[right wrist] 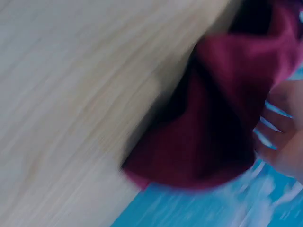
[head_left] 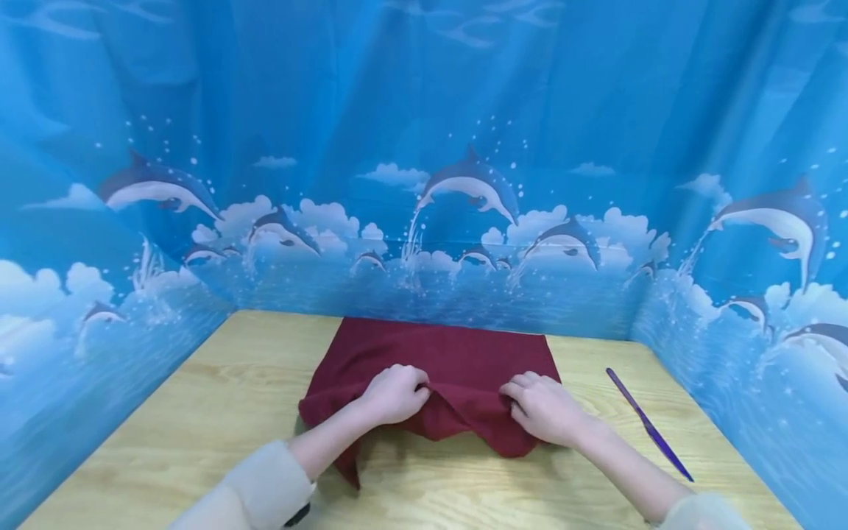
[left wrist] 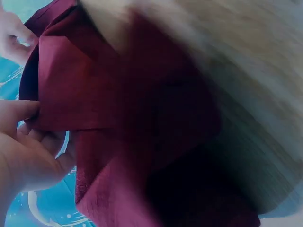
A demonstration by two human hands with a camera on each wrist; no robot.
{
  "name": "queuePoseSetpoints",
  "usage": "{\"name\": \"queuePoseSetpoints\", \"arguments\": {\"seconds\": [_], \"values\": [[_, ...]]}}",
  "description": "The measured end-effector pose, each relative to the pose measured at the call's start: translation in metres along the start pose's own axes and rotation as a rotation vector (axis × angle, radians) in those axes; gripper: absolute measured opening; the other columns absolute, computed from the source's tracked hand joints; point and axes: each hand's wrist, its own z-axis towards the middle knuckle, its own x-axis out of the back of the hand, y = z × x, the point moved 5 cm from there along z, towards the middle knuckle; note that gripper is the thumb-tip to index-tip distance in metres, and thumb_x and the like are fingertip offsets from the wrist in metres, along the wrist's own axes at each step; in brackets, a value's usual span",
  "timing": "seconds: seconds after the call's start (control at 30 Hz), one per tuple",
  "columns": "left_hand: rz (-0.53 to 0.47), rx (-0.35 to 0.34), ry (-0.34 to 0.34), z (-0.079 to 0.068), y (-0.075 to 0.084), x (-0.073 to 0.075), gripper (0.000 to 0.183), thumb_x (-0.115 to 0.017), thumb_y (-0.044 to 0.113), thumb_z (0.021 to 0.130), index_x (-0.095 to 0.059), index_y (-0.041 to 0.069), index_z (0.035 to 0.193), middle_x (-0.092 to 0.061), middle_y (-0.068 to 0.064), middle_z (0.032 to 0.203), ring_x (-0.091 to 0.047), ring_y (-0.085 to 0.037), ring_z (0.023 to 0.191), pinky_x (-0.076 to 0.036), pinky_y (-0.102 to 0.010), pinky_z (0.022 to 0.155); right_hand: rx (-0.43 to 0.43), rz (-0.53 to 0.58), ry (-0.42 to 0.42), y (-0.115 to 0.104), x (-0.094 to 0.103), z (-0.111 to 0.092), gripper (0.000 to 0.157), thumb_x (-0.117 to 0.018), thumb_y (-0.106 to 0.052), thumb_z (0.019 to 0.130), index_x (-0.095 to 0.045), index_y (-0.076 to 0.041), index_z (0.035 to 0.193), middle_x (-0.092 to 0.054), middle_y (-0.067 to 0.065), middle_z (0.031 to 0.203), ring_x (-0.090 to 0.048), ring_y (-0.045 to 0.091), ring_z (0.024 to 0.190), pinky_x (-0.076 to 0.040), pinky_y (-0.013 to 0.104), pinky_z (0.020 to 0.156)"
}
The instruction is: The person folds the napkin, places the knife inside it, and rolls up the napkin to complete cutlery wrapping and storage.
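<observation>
A dark red cloth (head_left: 450,353) lies over the middle of the table, its near part lifted and hanging in folds. My left hand (head_left: 396,394) pinches the raised edge near the middle. In the left wrist view, the thumb and fingers of that hand (left wrist: 28,146) grip the cloth (left wrist: 85,90). Farther right, my right hand (head_left: 546,406) holds the same edge with curled fingers. The right wrist view is blurred; the cloth (right wrist: 203,127) droops beside the right hand (right wrist: 284,132), and its fingertips are partly hidden.
A purple knife-shaped tool (head_left: 649,425) lies on the wooden table (head_left: 218,412), right of the cloth. A blue curtain (head_left: 424,110) printed with dolphins stands around the back and both sides. A small dark object (head_left: 298,514) shows by the left sleeve.
</observation>
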Motion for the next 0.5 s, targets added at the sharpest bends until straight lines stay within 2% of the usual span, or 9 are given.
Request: {"name": "queuePoseSetpoints", "arguments": {"seconds": [0.1,0.2,0.33,0.43,0.5], "values": [[-0.029,0.007,-0.042,0.003,0.004,0.001,0.017,-0.058,0.012,0.087,-0.067,0.014,0.073,-0.059,0.005,0.063,-0.045,-0.006,0.053,-0.038,-0.026,0.051,0.024,0.056,0.147,-0.031,0.004,0.009,0.034,-0.068,-0.027,0.078,-0.064,-0.007,0.106,-0.062,0.002,0.096,-0.057,0.019,0.090,-0.047,0.036,0.074],[-0.042,-0.014,-0.070,0.003,0.006,0.001,0.018,-0.059,0.012,0.086,-0.066,0.014,0.070,-0.058,0.006,0.061,-0.044,-0.006,0.052,-0.037,-0.025,0.052,0.033,0.007,0.262,-0.054,0.005,0.018,0.042,-0.069,-0.037,0.075,-0.062,-0.007,0.105,-0.059,0.003,0.091,-0.055,0.020,0.082,-0.046,0.034,0.066],[-0.004,-0.030,-0.108,-0.002,0.007,0.003,0.018,-0.064,0.014,0.084,-0.065,0.016,0.066,-0.054,0.008,0.058,-0.043,-0.007,0.053,-0.037,-0.026,0.052,0.031,-0.099,0.371,-0.063,0.003,0.026,0.023,-0.071,-0.019,0.067,-0.060,-0.007,0.082,-0.052,0.003,0.076,-0.050,0.021,0.067,-0.040,0.031,0.053],[0.126,-0.035,-0.116,-0.011,0.006,0.003,0.018,-0.066,0.010,0.077,-0.060,0.018,0.061,-0.051,0.008,0.057,-0.046,-0.009,0.052,-0.038,-0.030,0.048,0.049,-0.114,0.421,-0.059,0.005,0.026,0.016,-0.068,-0.004,0.061,-0.055,-0.008,0.071,-0.049,0.003,0.071,-0.048,0.020,0.064,-0.039,0.030,0.049],[0.238,-0.041,-0.110,-0.021,0.004,0.003,0.021,-0.067,0.006,0.070,-0.055,0.018,0.059,-0.050,0.007,0.056,-0.049,-0.012,0.052,-0.038,-0.032,0.044,0.062,-0.100,0.420,-0.054,0.009,0.023,0.016,-0.067,-0.001,0.061,-0.056,-0.008,0.071,-0.050,0.004,0.072,-0.049,0.020,0.065,-0.041,0.030,0.047]]}}
